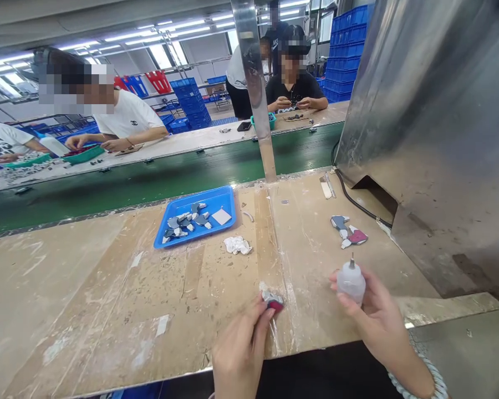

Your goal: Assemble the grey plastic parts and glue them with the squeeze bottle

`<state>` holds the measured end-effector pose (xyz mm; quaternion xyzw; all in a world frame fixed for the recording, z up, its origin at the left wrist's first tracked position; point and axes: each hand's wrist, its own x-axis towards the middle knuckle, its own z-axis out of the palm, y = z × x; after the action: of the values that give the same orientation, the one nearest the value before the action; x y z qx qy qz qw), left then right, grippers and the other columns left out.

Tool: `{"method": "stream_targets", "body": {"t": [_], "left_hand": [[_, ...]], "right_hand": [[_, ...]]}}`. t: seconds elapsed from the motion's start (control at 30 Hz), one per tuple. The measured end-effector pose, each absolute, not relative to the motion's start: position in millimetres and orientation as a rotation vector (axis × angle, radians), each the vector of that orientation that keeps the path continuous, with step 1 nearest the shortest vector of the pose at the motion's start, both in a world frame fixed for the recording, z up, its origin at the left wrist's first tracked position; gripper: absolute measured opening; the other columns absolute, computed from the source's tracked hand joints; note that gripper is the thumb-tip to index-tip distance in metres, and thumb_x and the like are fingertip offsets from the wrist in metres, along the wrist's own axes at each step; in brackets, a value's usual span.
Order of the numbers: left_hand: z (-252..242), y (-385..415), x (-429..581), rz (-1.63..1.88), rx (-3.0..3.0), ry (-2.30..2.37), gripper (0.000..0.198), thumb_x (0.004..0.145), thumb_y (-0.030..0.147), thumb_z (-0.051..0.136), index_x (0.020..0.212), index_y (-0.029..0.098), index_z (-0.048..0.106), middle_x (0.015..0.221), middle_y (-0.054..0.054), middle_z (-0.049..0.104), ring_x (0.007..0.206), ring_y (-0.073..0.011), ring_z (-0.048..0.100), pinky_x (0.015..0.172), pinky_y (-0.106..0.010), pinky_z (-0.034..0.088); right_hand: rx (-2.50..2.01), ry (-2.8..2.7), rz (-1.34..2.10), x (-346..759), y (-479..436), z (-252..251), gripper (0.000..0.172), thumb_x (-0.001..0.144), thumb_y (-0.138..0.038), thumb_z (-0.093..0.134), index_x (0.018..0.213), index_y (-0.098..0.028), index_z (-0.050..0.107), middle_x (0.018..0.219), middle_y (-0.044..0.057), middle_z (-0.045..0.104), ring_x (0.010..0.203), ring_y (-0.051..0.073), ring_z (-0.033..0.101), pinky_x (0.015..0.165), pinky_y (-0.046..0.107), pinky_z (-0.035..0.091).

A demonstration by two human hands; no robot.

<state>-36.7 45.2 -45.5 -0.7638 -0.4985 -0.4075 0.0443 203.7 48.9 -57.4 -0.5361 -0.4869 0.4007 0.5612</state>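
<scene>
My left hand [239,349] pinches a small dark red and grey piece [273,301] at the near edge of the wooden bench [108,299]. My right hand [376,318] grips a small translucent bottle [351,281] with a thin metal nozzle, held upright a little to the right of that piece. Two flat shaped pieces, one grey-blue [339,223] and one dark red [356,237], lie on the bench beyond the bottle.
A blue tray [222,198] holds several grey-blue pieces and a white square. Crumpled white scrap [238,245] lies beside it. A large metal housing [436,127] stands at the right with a black cable [351,198]. Across the green conveyor belt [149,180], other people work.
</scene>
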Motion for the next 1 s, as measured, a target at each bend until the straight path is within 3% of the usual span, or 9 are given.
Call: {"method": "stream_targets", "body": {"t": [0.1, 0.2, 0.3, 0.5, 0.6, 0.7, 0.9, 1.0], "left_hand": [[-44, 45, -37, -1.244, -2.388, -1.426, 0.016, 0.093, 0.013, 0.067, 0.108, 0.018, 0.07, 0.104, -0.007, 0.079, 0.097, -0.0192, 0.077, 0.085, -0.026, 0.063], [-44, 45, -38, -1.241, -2.405, -1.369, 0.022, 0.09, 0.007, 0.069, 0.109, 0.017, 0.071, 0.108, -0.009, 0.078, 0.1, -0.0199, 0.076, 0.088, -0.027, 0.063], [-44, 46, -39, -1.239, -2.41, -1.358, 0.022, 0.089, 0.006, 0.069, 0.108, 0.016, 0.072, 0.107, -0.009, 0.078, 0.098, -0.0199, 0.076, 0.087, -0.027, 0.063], [-42, 42, -32, -1.203, -2.434, -1.429, 0.018, 0.091, 0.005, 0.064, 0.102, 0.017, 0.071, 0.104, -0.009, 0.077, 0.093, -0.0182, 0.075, 0.079, -0.026, 0.061], [-44, 36, -27, -1.216, -2.405, -1.396, 0.023, 0.088, -0.002, 0.064, 0.103, 0.015, 0.071, 0.106, -0.012, 0.076, 0.094, -0.0189, 0.073, 0.077, -0.026, 0.059], [-47, 34, -25, -1.234, -2.379, -1.348, 0.027, 0.086, -0.006, 0.064, 0.103, 0.013, 0.07, 0.106, -0.014, 0.076, 0.094, -0.02, 0.072, 0.075, -0.027, 0.058], [-47, 34, -27, -1.257, -2.412, -1.329, 0.031, 0.085, -0.01, 0.06, 0.103, 0.013, 0.07, 0.107, -0.015, 0.075, 0.092, -0.0202, 0.071, 0.073, -0.028, 0.057], [-47, 34, -28, -1.249, -2.418, -1.335, 0.032, 0.084, -0.01, 0.059, 0.103, 0.013, 0.07, 0.107, -0.015, 0.075, 0.091, -0.0198, 0.07, 0.072, -0.028, 0.056]], "right_hand": [[-1.312, -1.215, 0.915, 209, 46, -58, 0.041, 0.094, -0.049, 0.062, 0.127, -0.026, 0.055, 0.11, 0.006, 0.067, 0.097, 0.019, 0.067, 0.085, 0.027, 0.056], [-1.338, -1.212, 0.965, 209, 44, -57, 0.048, 0.095, -0.051, 0.058, 0.136, -0.028, 0.047, 0.119, 0.008, 0.063, 0.102, 0.02, 0.064, 0.086, 0.029, 0.055], [-1.316, -1.158, 1.008, 206, 43, -56, 0.05, 0.096, -0.046, 0.06, 0.138, -0.029, 0.041, 0.113, 0.007, 0.064, 0.096, 0.018, 0.065, 0.087, 0.028, 0.054], [-1.286, -1.205, 0.998, 213, 48, -57, 0.043, 0.085, -0.04, 0.075, 0.121, -0.027, 0.056, 0.113, 0.008, 0.069, 0.098, 0.021, 0.07, 0.079, 0.026, 0.06], [-1.208, -1.1, 1.069, 218, 49, -56, 0.036, 0.087, -0.043, 0.072, 0.116, -0.025, 0.06, 0.097, 0.007, 0.072, 0.082, 0.022, 0.072, 0.07, 0.029, 0.06], [-1.127, -0.977, 1.2, 216, 51, -52, 0.03, 0.088, -0.044, 0.07, 0.109, -0.026, 0.058, 0.075, 0.001, 0.067, 0.063, 0.017, 0.064, 0.058, 0.026, 0.055], [-1.065, -0.709, 1.217, 207, 59, -34, 0.038, 0.074, -0.039, 0.085, 0.101, -0.022, 0.065, 0.073, -0.002, 0.059, 0.054, 0.009, 0.046, 0.048, 0.021, 0.044], [-0.981, -0.561, 1.226, 202, 59, -30, 0.038, 0.07, -0.039, 0.088, 0.098, -0.022, 0.068, 0.064, -0.004, 0.056, 0.053, 0.008, 0.045, 0.046, 0.018, 0.043]]}}
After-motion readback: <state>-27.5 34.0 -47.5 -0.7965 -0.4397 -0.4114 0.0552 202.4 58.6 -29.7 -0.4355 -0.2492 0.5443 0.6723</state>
